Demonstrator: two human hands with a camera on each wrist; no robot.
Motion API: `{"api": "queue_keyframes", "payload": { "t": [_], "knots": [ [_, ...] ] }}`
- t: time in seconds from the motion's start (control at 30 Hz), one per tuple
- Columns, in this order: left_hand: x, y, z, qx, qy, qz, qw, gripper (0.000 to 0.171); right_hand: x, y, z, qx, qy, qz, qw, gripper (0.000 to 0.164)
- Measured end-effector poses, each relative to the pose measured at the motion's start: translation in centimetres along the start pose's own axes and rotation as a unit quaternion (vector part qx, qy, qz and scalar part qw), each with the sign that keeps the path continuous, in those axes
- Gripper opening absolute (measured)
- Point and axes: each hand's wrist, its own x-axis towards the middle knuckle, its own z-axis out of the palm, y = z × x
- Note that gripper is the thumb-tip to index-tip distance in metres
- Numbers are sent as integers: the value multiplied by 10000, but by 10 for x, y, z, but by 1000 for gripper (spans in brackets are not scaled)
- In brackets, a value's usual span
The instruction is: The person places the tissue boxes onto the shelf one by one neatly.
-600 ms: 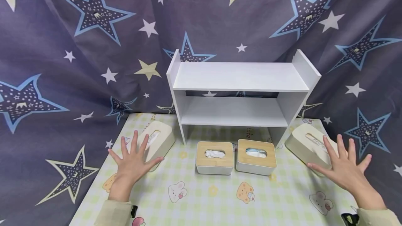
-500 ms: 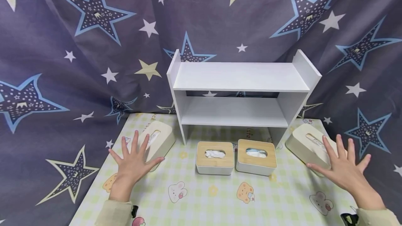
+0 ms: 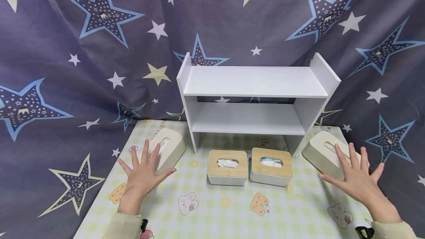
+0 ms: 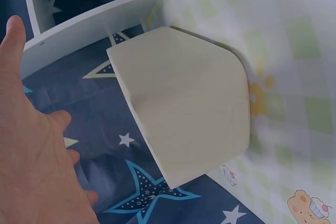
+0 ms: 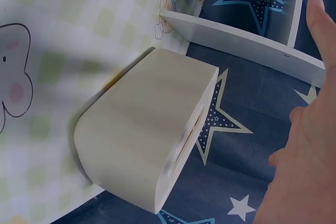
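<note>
My left hand [image 3: 142, 174], fingers spread, hovers over the near end of a cream tissue box [image 3: 172, 146] at the table's left. In the left wrist view that tissue box [image 4: 184, 103] shows its plain side, apart from the hand [image 4: 31, 156]. On the other side my right hand [image 3: 356, 180] is spread the same way, overlapping a second cream tissue box [image 3: 327, 152] in the head view. The right wrist view shows a gap between this tissue box [image 5: 142, 124] and the hand [image 5: 304, 156]. Neither hand holds anything.
A white two-tier shelf [image 3: 249, 117] stands at the back middle. Before it sit two tissue boxes with wooden lids, one at left [image 3: 227, 169] and one at right [image 3: 271, 169]. A checked cloth [image 3: 219, 217] covers the table; a starry curtain [image 3: 212, 17] hangs behind.
Both hands have shifted slightly inward, the left toward the right and the right toward the left. The boxes and shelf stay in place.
</note>
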Motion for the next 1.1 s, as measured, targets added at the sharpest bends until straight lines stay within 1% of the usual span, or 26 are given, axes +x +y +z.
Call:
{"api": "queue_keyframes", "payload": {
  "t": [0.33, 0.5, 0.73, 0.9, 1.1],
  "knots": [
    [1, 7, 2, 41, -174, -23, 9998, 104, 0, -3, 14, 71, 158, -115, 9998, 111],
    [0, 10, 4, -4, -144, 3, 9999, 104, -1, -10, 18, 221, 197, -181, 9994, 111],
    [1, 14, 10, -1, -158, -2, 9999, 104, -1, -17, 21, 176, 240, -282, 9992, 112],
    [-1, 17, 14, 11, -129, 33, 9999, 105, -1, -22, 25, 255, 207, -311, 9990, 112],
    [-3, 23, 19, 97, -128, 145, 9998, 106, 0, -26, 31, 314, 64, -310, 9990, 111]
  ]
}}
